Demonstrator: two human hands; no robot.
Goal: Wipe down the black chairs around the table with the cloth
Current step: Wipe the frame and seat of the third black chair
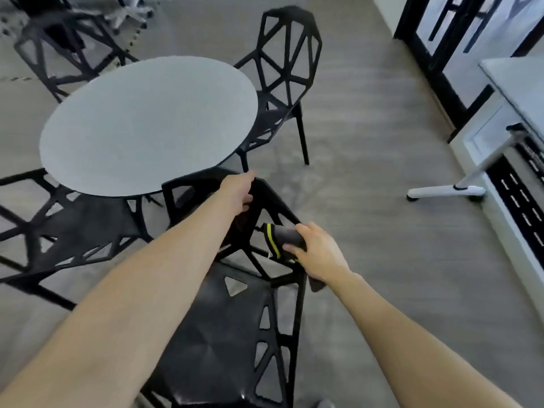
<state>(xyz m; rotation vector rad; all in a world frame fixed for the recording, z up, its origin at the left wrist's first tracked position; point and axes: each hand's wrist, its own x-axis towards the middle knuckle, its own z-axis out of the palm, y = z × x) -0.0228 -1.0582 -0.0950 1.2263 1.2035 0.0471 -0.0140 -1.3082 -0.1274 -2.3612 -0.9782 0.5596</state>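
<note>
A black lattice chair [223,325] stands right below me, its back toward the round grey table [147,125]. My left hand [239,192] grips the top edge of this chair's back. My right hand [316,251] is closed on a dark grey cloth with a yellow stripe [275,240], pressed against the right side bar of the chair back. A second black chair [287,75] stands at the table's far right. A third black chair [59,228] sits at the left, and a fourth black chair [61,48] at the far left behind the table.
Grey carpet [368,142] covers the floor to the right. A white table with a wheeled leg [447,191] and a white cabinet with a black slotted panel [518,207] stand at the right edge. A black-framed glass partition [435,54] runs along the top right.
</note>
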